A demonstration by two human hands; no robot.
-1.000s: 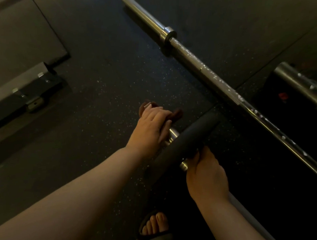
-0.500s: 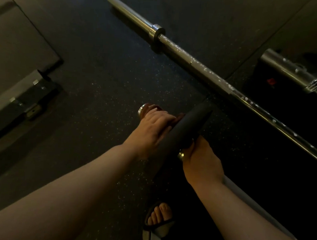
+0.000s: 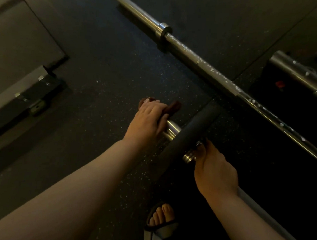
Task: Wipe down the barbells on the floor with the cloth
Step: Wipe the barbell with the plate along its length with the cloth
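Brown cloth (image 3: pixel 174 107), gripped in my left hand (image 3: pixel 146 126), covers the far-left end of the barbell (image 3: pixel 171 130); my right hand (image 3: pixel 215 172) grips its nearer shaft.

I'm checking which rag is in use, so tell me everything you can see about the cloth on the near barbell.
The cloth is dark reddish brown, soft-looking and bunched. It is wrapped over the outer end of the near barbell, just beyond the dark plate. The left hand grips it there and hides most of it; only folds beyond the hand show. Dim light hides its weave.
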